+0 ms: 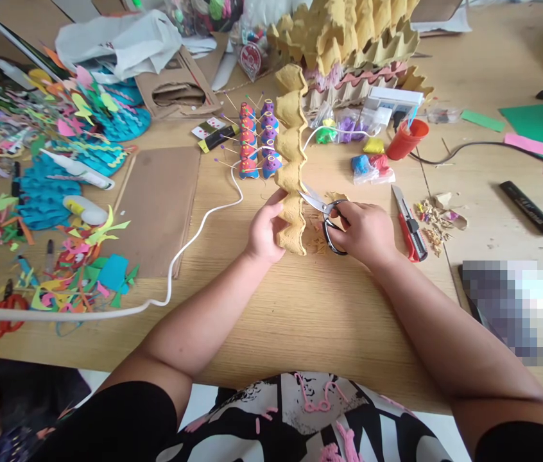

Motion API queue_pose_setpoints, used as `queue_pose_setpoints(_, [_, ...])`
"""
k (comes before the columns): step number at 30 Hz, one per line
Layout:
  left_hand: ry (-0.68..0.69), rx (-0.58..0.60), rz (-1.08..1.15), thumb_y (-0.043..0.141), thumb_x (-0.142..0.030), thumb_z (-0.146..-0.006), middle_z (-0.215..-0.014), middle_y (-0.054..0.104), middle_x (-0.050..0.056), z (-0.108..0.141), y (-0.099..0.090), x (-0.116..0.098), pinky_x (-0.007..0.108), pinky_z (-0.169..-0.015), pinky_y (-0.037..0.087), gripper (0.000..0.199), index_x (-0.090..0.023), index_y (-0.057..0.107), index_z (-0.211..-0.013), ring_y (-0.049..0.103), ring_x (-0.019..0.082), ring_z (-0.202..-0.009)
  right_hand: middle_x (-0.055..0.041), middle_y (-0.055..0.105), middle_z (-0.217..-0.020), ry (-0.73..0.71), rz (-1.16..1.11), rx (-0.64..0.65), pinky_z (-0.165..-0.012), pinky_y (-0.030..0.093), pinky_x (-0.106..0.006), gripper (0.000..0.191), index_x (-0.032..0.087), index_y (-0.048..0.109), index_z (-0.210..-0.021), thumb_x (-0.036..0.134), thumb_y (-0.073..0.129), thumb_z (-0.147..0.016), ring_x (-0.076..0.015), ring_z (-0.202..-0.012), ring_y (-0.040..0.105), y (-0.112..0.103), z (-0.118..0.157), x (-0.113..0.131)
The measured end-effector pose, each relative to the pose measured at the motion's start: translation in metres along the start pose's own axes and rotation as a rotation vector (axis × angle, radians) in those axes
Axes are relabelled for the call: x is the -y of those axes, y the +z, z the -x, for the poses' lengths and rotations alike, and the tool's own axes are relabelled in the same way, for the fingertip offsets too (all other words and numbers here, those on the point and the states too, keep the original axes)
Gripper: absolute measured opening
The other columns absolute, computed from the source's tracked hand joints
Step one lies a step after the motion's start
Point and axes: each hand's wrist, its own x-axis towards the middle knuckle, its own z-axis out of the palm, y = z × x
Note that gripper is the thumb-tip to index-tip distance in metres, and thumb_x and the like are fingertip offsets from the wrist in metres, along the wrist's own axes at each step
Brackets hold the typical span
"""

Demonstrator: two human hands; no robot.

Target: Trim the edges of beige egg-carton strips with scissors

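My left hand (267,230) grips the lower part of a yellow egg carton strip (291,144), which stands on end over the table with its scalloped edge to the right. In my right hand (366,232) is a pair of scissors (323,208) with black handles. Their blades are parted and reach the strip's right edge, just above my left hand. Small yellow carton scraps (317,242) lie below the scissors. Behind the strip stand painted egg-cup pieces, red and blue ones (248,138) and purple ones (269,138), with pins sticking out.
Stacked egg trays (348,38) rise at the back. A red cup (407,138), a box cutter (410,224) and a black marker (529,206) are on the right. A white cable (204,221) crosses the left side, near brown cardboard (156,205), paper scraps (67,276) and orange-handled scissors (4,316).
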Motion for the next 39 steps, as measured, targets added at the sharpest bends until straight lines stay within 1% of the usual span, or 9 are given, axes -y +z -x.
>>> queue_pose_setpoints(2, [0.001, -0.007, 0.053, 0.062, -0.044, -0.083, -0.103, 0.084, 0.004, 0.002, 0.005, -0.004, 0.031, -0.069, 0.060, 0.070, -0.027, 0.068, -0.151, 0.074, 0.019, -0.078, -0.0052, 0.069, -0.070, -0.005, 0.015, -0.007, -0.067, 0.032, -0.035, 0.029, 0.022, 0.073, -0.095, 0.051, 0.070, -0.094, -0.0246, -0.067, 0.059, 0.000, 0.000, 0.000])
queue_pose_setpoints(6, [-0.056, -0.062, 0.173, 0.059, -0.032, -0.082, -0.109, 0.086, 0.004, 0.007, 0.015, -0.013, 0.028, -0.064, 0.057, 0.071, -0.027, 0.068, -0.153, 0.071, 0.017, -0.073, -0.0043, 0.069, -0.070, -0.009, 0.047, -0.017, -0.067, 0.032, -0.034, 0.028, 0.021, 0.073, -0.094, 0.049, 0.069, -0.094, -0.0234, -0.066, 0.059, 0.001, 0.001, 0.000])
queue_pose_setpoints(10, [-0.089, -0.098, 0.195, 0.056, -0.028, -0.081, -0.113, 0.086, 0.006, 0.008, 0.020, -0.017, 0.028, -0.062, 0.055, 0.071, -0.025, 0.070, -0.150, 0.068, 0.017, -0.071, -0.0046, 0.068, -0.069, -0.007, 0.088, -0.015, -0.068, 0.032, -0.034, 0.028, 0.021, 0.072, -0.091, 0.048, 0.069, -0.094, -0.0231, -0.067, 0.059, 0.000, 0.000, 0.000])
queue_pose_setpoints(14, [-0.090, -0.091, 0.201, 0.056, -0.027, -0.081, -0.115, 0.086, 0.005, 0.007, 0.019, -0.017, 0.028, -0.062, 0.054, 0.071, -0.026, 0.071, -0.150, 0.068, 0.017, -0.071, -0.0052, 0.069, -0.070, -0.014, 0.111, -0.035, -0.067, 0.031, -0.034, 0.029, 0.021, 0.071, -0.089, 0.048, 0.066, -0.097, -0.0226, -0.067, 0.059, -0.001, 0.000, -0.001])
queue_pose_setpoints(18, [-0.085, -0.065, 0.245, 0.058, -0.028, -0.081, -0.114, 0.086, 0.005, 0.008, 0.018, -0.014, 0.027, -0.065, 0.056, 0.072, -0.026, 0.069, -0.152, 0.070, 0.016, -0.072, -0.0052, 0.069, -0.070, -0.018, 0.130, -0.061, -0.067, 0.030, -0.034, 0.030, 0.021, 0.070, -0.087, 0.049, 0.067, -0.097, -0.0219, -0.066, 0.058, 0.000, 0.002, -0.001])
queue_pose_setpoints(21, [-0.099, -0.069, 0.273, 0.058, -0.028, -0.082, -0.113, 0.086, 0.004, 0.008, 0.018, -0.013, 0.027, -0.066, 0.058, 0.071, -0.027, 0.068, -0.152, 0.072, 0.016, -0.073, -0.0053, 0.069, -0.069, -0.023, 0.130, -0.067, -0.067, 0.030, -0.034, 0.031, 0.021, 0.070, -0.087, 0.050, 0.066, -0.098, -0.0218, -0.066, 0.058, 0.001, 0.002, -0.001])
queue_pose_setpoints(27, [-0.129, -0.044, 0.294, 0.059, -0.027, -0.084, -0.110, 0.086, 0.005, 0.009, 0.018, -0.014, 0.025, -0.068, 0.059, 0.065, -0.026, 0.070, -0.148, 0.072, 0.015, -0.074, -0.0059, 0.070, -0.070, -0.026, 0.139, -0.079, -0.069, 0.032, -0.035, 0.030, 0.020, 0.071, -0.089, 0.047, 0.064, -0.100, -0.0219, -0.067, 0.060, 0.003, 0.003, 0.000])
queue_pose_setpoints(33, [-0.165, -0.077, 0.259, 0.059, -0.030, -0.084, -0.118, 0.085, 0.006, 0.010, 0.018, -0.014, 0.029, -0.072, 0.060, 0.065, -0.025, 0.070, -0.148, 0.072, 0.017, -0.077, -0.0049, 0.069, -0.070, -0.019, 0.148, -0.078, -0.067, 0.030, -0.034, 0.030, 0.020, 0.070, -0.089, 0.048, 0.064, -0.100, -0.0213, -0.066, 0.059, 0.003, 0.004, 0.001])
queue_pose_setpoints(39, [-0.197, -0.086, 0.267, 0.057, -0.031, -0.086, -0.115, 0.085, 0.006, 0.011, 0.019, -0.015, 0.033, -0.080, 0.064, 0.064, -0.024, 0.069, -0.148, 0.074, 0.019, -0.079, -0.0055, 0.068, -0.070, -0.002, 0.163, -0.056, -0.065, 0.026, -0.034, 0.033, 0.021, 0.067, -0.085, 0.049, 0.062, -0.101, -0.0206, -0.064, 0.055, 0.000, 0.003, 0.004])
